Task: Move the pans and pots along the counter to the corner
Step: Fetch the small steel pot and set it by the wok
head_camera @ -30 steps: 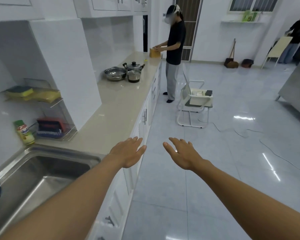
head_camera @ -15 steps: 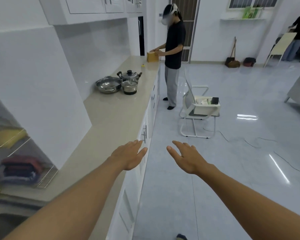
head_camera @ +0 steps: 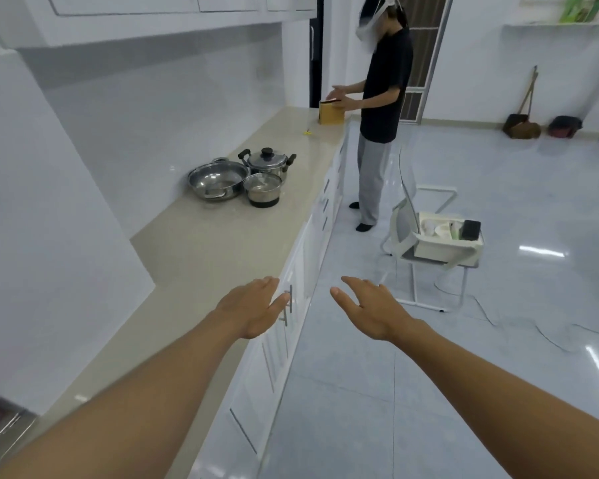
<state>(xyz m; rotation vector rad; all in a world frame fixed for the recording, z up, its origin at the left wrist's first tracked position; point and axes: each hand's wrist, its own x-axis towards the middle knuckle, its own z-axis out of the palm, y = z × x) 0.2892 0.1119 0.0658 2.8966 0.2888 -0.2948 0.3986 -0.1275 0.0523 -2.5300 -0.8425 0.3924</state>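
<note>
Since the earlier frames the view has come forward along the worktop: the sink has dropped out of sight, only a corner of the wire rack remains at the lower left, and the cookware now stands nearer and larger. Both arms are still stretched out ahead. The left hand hangs palm down over the front edge of the worktop, fingers straight and loosely spread, holding nothing, with a cupboard handle just beyond its fingertips. The right hand is likewise wide and empty, thumb out, over the tiled floor beside the cupboards. The two hands are near each other but apart. The cookware sits in a tight cluster further along the worktop, well apart from the hands: a wide steel pan nearest the wall, a lidded steel pot with black handles just behind it, and a small steel pot on a dark base in front. Whether they touch one another cannot be told. Beyond them lies a small yellow object, and at the far end another person has both hands on a yellow box. A white chair on the floor carries a white tub of items.
</note>
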